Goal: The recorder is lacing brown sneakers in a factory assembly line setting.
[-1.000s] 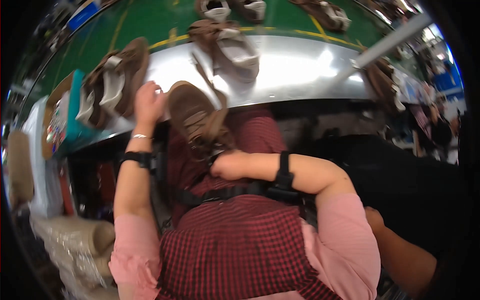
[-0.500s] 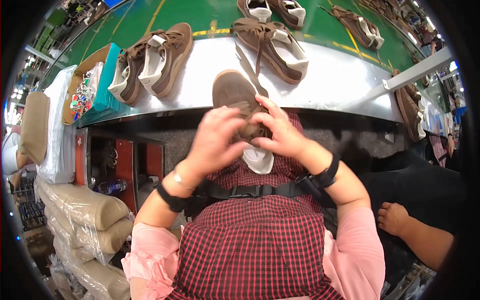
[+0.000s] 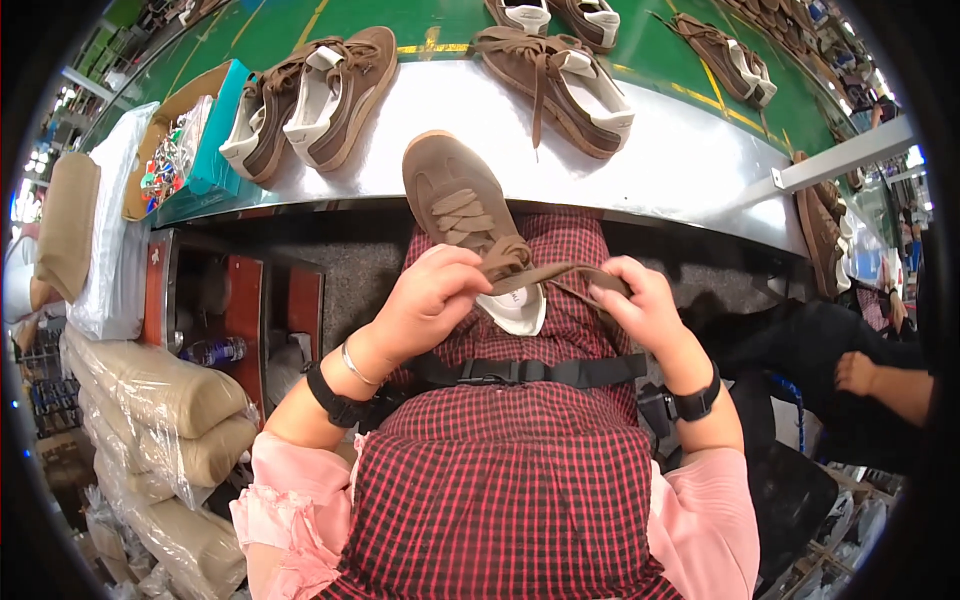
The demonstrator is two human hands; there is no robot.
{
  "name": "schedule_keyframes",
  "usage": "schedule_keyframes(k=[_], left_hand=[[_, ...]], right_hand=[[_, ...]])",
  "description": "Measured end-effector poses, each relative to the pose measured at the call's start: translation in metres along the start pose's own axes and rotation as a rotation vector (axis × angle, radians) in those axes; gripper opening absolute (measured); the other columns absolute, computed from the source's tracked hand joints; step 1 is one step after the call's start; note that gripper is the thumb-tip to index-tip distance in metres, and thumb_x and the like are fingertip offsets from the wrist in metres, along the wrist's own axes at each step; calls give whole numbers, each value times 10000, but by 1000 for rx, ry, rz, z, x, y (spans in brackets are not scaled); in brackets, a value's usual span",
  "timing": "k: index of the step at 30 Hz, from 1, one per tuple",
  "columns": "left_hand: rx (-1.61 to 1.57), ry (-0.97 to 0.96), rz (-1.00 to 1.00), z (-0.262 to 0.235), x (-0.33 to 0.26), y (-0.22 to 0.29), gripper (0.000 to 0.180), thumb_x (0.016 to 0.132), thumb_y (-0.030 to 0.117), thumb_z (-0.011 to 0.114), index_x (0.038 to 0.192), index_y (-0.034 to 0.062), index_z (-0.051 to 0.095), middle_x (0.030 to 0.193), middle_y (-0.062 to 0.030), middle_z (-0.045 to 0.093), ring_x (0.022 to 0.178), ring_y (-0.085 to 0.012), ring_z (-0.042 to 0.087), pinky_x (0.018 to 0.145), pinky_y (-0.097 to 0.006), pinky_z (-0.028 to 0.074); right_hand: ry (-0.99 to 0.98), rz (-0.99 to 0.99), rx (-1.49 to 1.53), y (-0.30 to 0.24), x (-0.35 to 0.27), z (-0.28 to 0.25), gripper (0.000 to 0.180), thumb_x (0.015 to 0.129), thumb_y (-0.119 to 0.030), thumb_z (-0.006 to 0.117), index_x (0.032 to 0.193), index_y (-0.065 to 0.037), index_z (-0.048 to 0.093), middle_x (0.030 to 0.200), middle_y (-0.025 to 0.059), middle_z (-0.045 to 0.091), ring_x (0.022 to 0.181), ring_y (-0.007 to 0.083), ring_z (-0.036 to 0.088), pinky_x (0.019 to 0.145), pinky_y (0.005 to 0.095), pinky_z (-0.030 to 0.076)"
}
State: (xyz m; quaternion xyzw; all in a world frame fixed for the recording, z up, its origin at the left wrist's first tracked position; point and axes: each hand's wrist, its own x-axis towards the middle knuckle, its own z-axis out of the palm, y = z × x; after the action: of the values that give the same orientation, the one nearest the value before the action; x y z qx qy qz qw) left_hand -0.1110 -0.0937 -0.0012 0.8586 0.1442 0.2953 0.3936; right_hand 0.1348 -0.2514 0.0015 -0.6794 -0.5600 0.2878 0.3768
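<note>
A brown sneaker [image 3: 455,185] with a tan sole and white lining rests across the bench edge and my lap, toe pointing away. Its flat brown shoelace [image 3: 565,270] is partly tied at the top of the tongue and stretches to the right. My left hand [image 3: 440,295] is closed around the lace beside the knot, fingertips pinched. Out to the right, my right hand [image 3: 640,300] pinches the lace's other stretch, holding it off the shoe. The shoe's white heel collar [image 3: 515,310] shows below the lace.
Finished-looking brown sneakers [image 3: 345,95] stand at the bench's left, and another laced sneaker [image 3: 560,90] to the right. A teal-edged box [image 3: 215,140] holds small coloured pieces. Plastic-wrapped tan rolls [image 3: 170,400] are stacked at lower left. Another person's hand [image 3: 855,373] is at right.
My right hand has moved right and drawn the lace out sideways. My left hand has dropped slightly down to the knot. The shoe's laced front is now uncovered.
</note>
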Motion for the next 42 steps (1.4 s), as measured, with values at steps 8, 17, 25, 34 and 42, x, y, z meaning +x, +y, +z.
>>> schedule_keyframes(k=[8, 17, 25, 34, 42], left_hand=[[-640, -72, -385, -48, -5, 23, 114, 778, -95, 529, 846, -18, 581, 864, -59, 579, 729, -102, 541, 627, -228, 454], [-514, 180, -559, -44, -27, -22, 135, 804, 0, 608, 933, 23, 575, 940, -45, 583, 813, -114, 547, 738, -219, 445], [687, 235, 157, -29, 68, -24, 303, 778, 224, 641, 1023, 54, 582, 1124, -137, 561, 1082, -342, 493, 943, -440, 365], [671, 120, 234, 34, 86, -65, 372, 721, 336, 638, 1036, 138, 617, 1213, -95, 502, 1197, -332, 402, 993, -496, 310], [558, 155, 337, 37, 101, -71, 307, 710, 309, 618, 941, 110, 651, 1162, -86, 550, 1186, -342, 427, 973, -462, 329]], right_hand=[[42, 145, 203, 37, 27, 8, 133, 781, 8, 565, 908, -20, 589, 815, 28, 609, 754, 82, 566, 673, 236, 463], [-76, 187, -57, 56, 10, -17, 131, 789, -53, 588, 920, -50, 597, 805, 61, 623, 729, 193, 614, 645, 308, 487], [-105, -257, -350, -22, 41, 26, 631, 691, -216, 708, 1238, -34, 451, 1179, 172, 529, 1124, 350, 482, 949, 411, 385], [-235, 32, 28, 10, 10, 68, 685, 771, -118, 635, 1347, -81, 267, 1094, 215, 577, 1008, 343, 589, 841, 384, 474], [-492, -465, 0, -75, -11, 16, 172, 741, -48, 632, 910, -76, 617, 819, 73, 640, 682, 192, 634, 589, 287, 494]])
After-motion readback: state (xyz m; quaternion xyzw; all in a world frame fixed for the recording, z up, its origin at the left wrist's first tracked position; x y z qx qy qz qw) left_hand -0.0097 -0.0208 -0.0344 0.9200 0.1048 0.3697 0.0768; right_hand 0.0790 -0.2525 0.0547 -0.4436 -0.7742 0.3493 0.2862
